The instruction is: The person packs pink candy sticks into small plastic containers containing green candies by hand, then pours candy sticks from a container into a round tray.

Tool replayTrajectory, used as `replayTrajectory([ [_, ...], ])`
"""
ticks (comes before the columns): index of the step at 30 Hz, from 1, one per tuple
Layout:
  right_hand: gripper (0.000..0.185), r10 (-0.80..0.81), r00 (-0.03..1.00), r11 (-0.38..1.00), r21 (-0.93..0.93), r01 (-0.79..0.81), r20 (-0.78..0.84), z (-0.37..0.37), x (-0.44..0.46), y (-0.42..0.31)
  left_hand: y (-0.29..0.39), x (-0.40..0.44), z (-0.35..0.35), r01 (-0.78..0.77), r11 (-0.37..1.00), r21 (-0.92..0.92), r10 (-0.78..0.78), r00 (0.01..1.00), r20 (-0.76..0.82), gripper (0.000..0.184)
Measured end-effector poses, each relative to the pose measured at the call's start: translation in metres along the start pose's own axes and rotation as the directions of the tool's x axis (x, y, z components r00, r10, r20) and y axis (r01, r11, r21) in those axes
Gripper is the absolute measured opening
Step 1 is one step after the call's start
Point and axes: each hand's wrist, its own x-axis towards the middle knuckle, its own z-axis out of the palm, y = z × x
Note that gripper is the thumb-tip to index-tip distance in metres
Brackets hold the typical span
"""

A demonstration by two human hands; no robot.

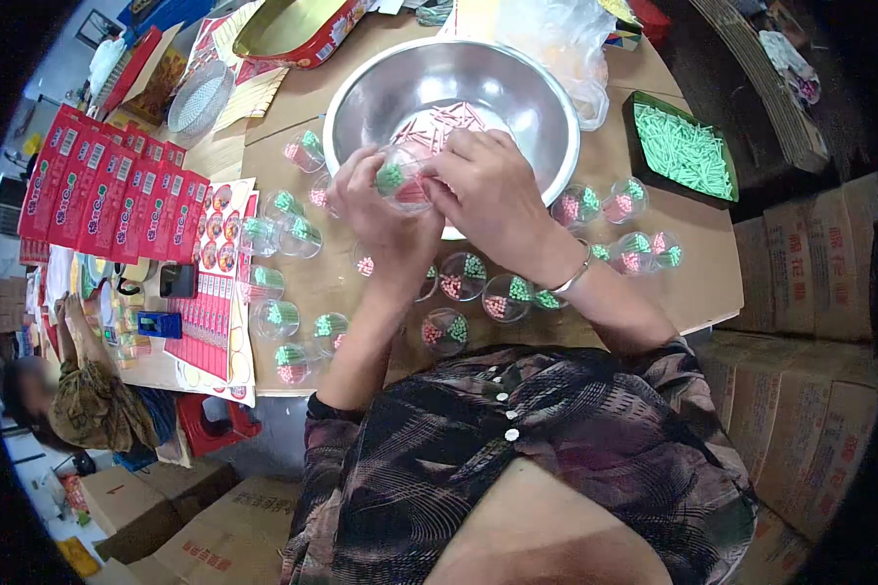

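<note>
Above the near rim of a large steel bowl (546,107), my left hand (376,210) is wrapped round a clear cup (400,180) with green and pink sticks in it. My right hand (483,180) pinches at the right side of this cup, its fingertips at the pink sticks. Loose pink sticks (444,122) lie in the bottom of the bowl. Several clear cups (463,276) of pink and green sticks stand around my forearms. At the right, a dark tray (644,166) holds many green sticks (683,146).
Red boxes (117,190) and sticker sheets (226,322) lie at the left. A red tin (298,49) and plastic bags (556,49) are at the back. Another person (102,400) is at the far left. Cardboard boxes (800,390) stand at the right.
</note>
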Motion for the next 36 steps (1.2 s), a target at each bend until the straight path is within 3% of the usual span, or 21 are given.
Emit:
replayTrajectory([
  [3,0.013,0.072,0.997,0.945,0.321,-0.070,0.004,0.004,0.001,0.006,-0.006,0.003,-0.001,-0.114,0.991,0.071,0.117,0.992,-0.044,0.060],
  [4,0.013,0.074,0.997,0.944,0.322,-0.071,0.003,0.004,0.001,0.007,-0.005,0.004,-0.002,-0.116,0.991,0.071,0.119,0.992,-0.042,0.060],
  [8,0.014,0.219,0.973,0.806,0.548,-0.224,0.076,-0.003,0.002,0.011,0.005,0.006,-0.006,0.281,0.948,-0.152,-0.281,0.960,0.023,0.060],
  [9,0.014,0.214,0.974,0.807,0.548,-0.220,0.074,-0.003,0.003,0.010,0.005,0.008,-0.007,0.280,0.948,-0.152,-0.280,0.960,0.019,0.060],
  [11,0.015,-0.005,0.986,0.930,0.362,0.067,-0.169,-0.001,0.001,0.004,0.002,0.009,-0.011,0.307,0.931,-0.197,-0.298,0.952,0.072,0.063],
  [13,0.017,-0.261,0.901,0.944,0.103,0.313,-0.346,0.000,-0.003,0.000,0.001,0.008,-0.013,0.339,0.909,-0.241,-0.315,0.940,0.131,0.065],
  [18,0.021,-0.104,0.936,0.899,0.370,0.233,-0.336,-0.007,-0.009,0.011,0.000,-0.002,-0.008,0.231,0.924,-0.306,-0.230,0.972,0.040,0.067],
  [24,0.019,-0.023,0.956,0.887,0.434,0.155,-0.294,0.000,-0.011,0.021,0.004,0.003,-0.013,0.226,0.927,-0.300,-0.223,0.974,0.045,0.069],
  [29,0.013,0.009,0.990,0.904,0.423,0.053,-0.144,0.008,-0.022,0.024,-0.004,-0.004,-0.014,0.184,0.954,-0.237,-0.180,0.983,0.036,0.070],
  [33,0.017,0.104,0.994,0.892,0.445,-0.076,-0.039,0.001,-0.023,0.028,-0.016,-0.008,-0.028,0.525,0.748,-0.406,-0.499,0.848,0.179,0.066],
  [36,0.015,0.100,0.994,0.893,0.436,-0.107,0.039,0.002,-0.031,0.039,-0.041,-0.017,-0.059,0.621,0.737,-0.265,-0.588,0.783,0.200,0.065],
])
